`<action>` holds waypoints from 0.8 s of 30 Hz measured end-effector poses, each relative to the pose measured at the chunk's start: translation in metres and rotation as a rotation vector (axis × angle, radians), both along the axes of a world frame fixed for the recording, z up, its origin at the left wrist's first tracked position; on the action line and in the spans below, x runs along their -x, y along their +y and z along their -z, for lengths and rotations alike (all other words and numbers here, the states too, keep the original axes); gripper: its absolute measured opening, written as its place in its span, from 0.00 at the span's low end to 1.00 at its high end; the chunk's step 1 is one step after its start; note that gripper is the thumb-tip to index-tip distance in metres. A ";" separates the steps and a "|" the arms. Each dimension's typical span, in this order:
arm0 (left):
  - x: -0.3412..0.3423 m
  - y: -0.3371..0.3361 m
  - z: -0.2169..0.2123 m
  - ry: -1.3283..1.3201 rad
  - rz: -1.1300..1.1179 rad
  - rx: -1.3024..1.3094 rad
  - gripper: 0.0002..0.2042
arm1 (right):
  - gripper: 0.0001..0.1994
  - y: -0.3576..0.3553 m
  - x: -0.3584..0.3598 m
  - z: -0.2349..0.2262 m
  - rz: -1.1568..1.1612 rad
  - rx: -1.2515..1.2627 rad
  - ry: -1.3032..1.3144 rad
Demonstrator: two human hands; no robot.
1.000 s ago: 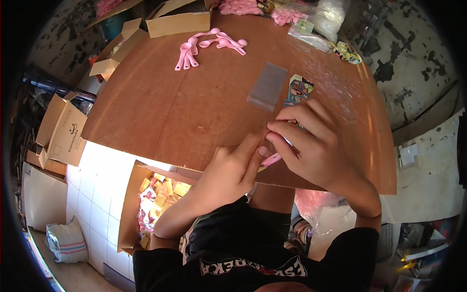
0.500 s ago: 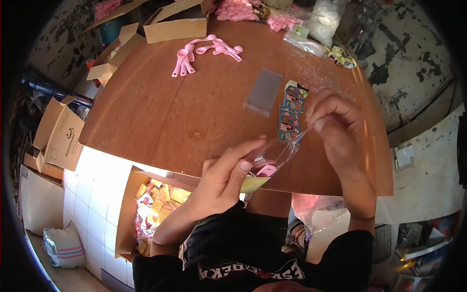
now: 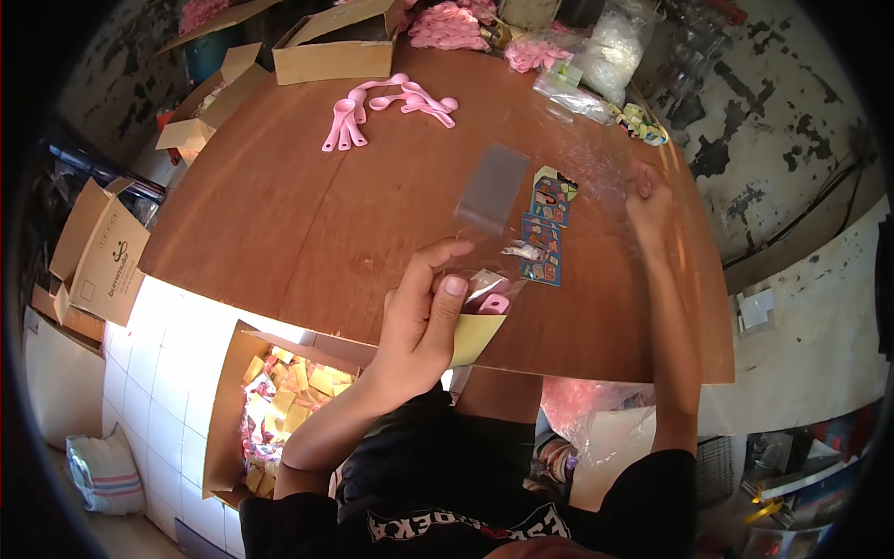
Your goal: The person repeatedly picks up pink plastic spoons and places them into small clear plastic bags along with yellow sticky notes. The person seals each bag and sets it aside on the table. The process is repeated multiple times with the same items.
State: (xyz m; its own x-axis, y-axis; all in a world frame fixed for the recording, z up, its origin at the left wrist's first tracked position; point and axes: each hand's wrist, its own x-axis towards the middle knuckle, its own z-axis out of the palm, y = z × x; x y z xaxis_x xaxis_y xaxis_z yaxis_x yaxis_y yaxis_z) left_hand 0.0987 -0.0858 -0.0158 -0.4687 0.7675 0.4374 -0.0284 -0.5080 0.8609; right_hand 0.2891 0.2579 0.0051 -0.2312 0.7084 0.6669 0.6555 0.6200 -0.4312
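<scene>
My left hand (image 3: pixel 419 317) is closed on a clear plastic bag (image 3: pixel 480 337) above the table's near edge. Inside it are a pale yellow card and a pink spoon, whose holed handle end (image 3: pixel 494 304) shows. Out to the right, my right hand (image 3: pixel 649 203) has its fingers curled in, beside thin scraps of clear film (image 3: pixel 601 168); whatever it may hold is too small to make out. Between the hands lie blue printed cards (image 3: pixel 551 207), with a flat stack of clear bags (image 3: pixel 494 186) on their left. Several pink measuring spoons (image 3: pixel 346 121) are farther off.
The brown wooden table (image 3: pixel 270 214) fills the middle. A cardboard box (image 3: pixel 335 58) stands at its far edge, near pink spoon bundles (image 3: pixel 447 28) and a bulging clear bag (image 3: pixel 610 56). Below on the left, an open carton (image 3: pixel 223 419) holds many yellow-carded packets.
My right hand has left the bag's mouth and swung out to the right, toward the film scraps. My left hand still holds the bag, now a little farther left, with more yellow card visible.
</scene>
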 end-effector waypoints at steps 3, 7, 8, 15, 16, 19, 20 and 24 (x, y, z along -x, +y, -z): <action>0.005 0.003 0.000 0.065 0.044 0.105 0.16 | 0.11 -0.087 0.035 -0.056 -0.445 0.139 0.028; -0.005 0.006 -0.004 0.067 0.112 0.075 0.17 | 0.16 -0.094 0.010 -0.107 -1.067 0.487 0.156; -0.006 0.006 -0.004 0.064 0.098 0.021 0.17 | 0.16 -0.077 0.008 -0.108 -1.057 0.483 0.161; -0.006 -0.003 -0.013 0.104 0.065 0.012 0.17 | 0.14 0.055 -0.025 0.003 0.185 0.172 -0.750; -0.008 -0.005 -0.012 0.108 0.046 -0.007 0.17 | 0.12 0.051 -0.028 0.008 0.060 0.193 -0.401; -0.007 -0.004 -0.015 0.120 0.057 0.037 0.18 | 0.11 0.006 -0.014 -0.009 -0.147 0.304 -0.001; -0.006 -0.002 -0.014 0.094 0.098 0.034 0.18 | 0.13 -0.023 -0.002 -0.036 -0.209 0.382 0.055; -0.010 0.001 -0.009 0.077 0.124 0.034 0.18 | 0.15 -0.029 -0.008 -0.079 -0.639 0.618 0.289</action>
State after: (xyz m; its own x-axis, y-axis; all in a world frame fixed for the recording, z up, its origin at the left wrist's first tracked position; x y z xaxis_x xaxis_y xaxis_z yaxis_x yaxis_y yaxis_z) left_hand 0.1088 -0.0852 -0.0067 -0.3351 0.8326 0.4411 -0.0221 -0.4750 0.8797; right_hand 0.2971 0.2284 0.0839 -0.5831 0.7523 0.3066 0.0850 0.4318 -0.8980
